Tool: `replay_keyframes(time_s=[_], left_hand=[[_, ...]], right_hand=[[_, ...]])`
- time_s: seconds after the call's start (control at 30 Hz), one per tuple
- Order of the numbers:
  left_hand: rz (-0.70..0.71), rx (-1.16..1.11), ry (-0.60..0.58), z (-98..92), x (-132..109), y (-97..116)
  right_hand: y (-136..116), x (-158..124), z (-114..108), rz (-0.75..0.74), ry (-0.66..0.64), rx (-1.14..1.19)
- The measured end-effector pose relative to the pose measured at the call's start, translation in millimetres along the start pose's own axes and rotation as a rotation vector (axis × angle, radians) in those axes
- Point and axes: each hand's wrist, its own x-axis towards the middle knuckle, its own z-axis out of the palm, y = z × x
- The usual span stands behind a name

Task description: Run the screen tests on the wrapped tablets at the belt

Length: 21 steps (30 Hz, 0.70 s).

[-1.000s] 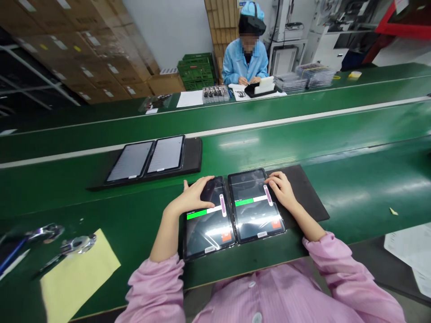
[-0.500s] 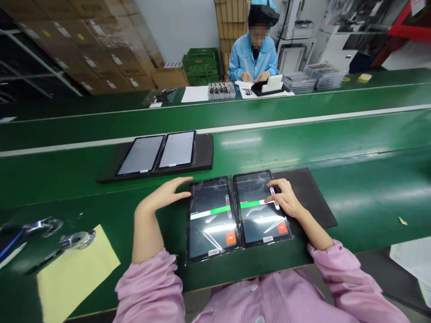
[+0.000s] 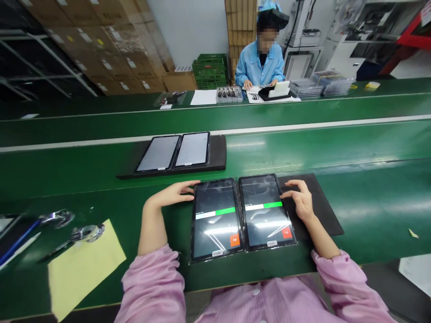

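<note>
Two dark-screened tablets lie side by side in front of me, the left tablet (image 3: 215,233) and the right tablet (image 3: 264,224). Each screen shows a white and green bar and an orange square marked "Fail". My left hand (image 3: 175,193) is open, its fingertips at the left tablet's upper left edge. By the right tablet's right edge is my right hand (image 3: 301,199), fingers apart and bent, the index fingertip at the edge. Nothing is held in either hand. A black mat (image 3: 321,211) reaches out from under the right tablet.
Beyond them, two light-screened tablets (image 3: 158,154) rest on another black mat (image 3: 218,152). To the left lie a yellow paper sheet (image 3: 87,264), a metal ring-shaped tool (image 3: 88,233) and pens (image 3: 20,242). Across the bench sits a co-worker in blue (image 3: 261,67), beside stacked clear trays (image 3: 332,83).
My right hand has moved off the right tablet's screen to its right edge. Slider pop-ups have vanished from both screens, and the right tablet's green segment is now on the right. My view has shifted slightly.
</note>
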Motion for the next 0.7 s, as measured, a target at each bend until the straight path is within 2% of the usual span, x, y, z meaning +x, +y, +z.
replay_keyframes(time_s=[0.23, 0.37, 0.5, 0.6, 0.7], left_hand=[[0.081, -0.009, 0.03, 4.9, 8.4, -2.2], [0.061, 0.16, 0.152, 12.3, 17.3, 4.6], [0.124, 0.257, 0.298, 37.2, 30.3, 34.0], [0.217, 0.377, 0.224, 61.2, 38.6, 64.1], [0.225, 0.491, 0.126, 75.2, 44.1, 86.9]], right_hand=[[0.4, 1.5, 1.0, -0.133, -0.116, 0.086], [-13.2, -2.0, 5.8, -0.244, -0.22, -0.016], [-47.3, -11.5, 24.6, -0.424, -0.485, -0.173], [-65.4, -14.6, 36.2, -0.507, -0.642, -0.245], [-55.0, -4.1, 32.1, -0.491, -0.648, -0.255]])
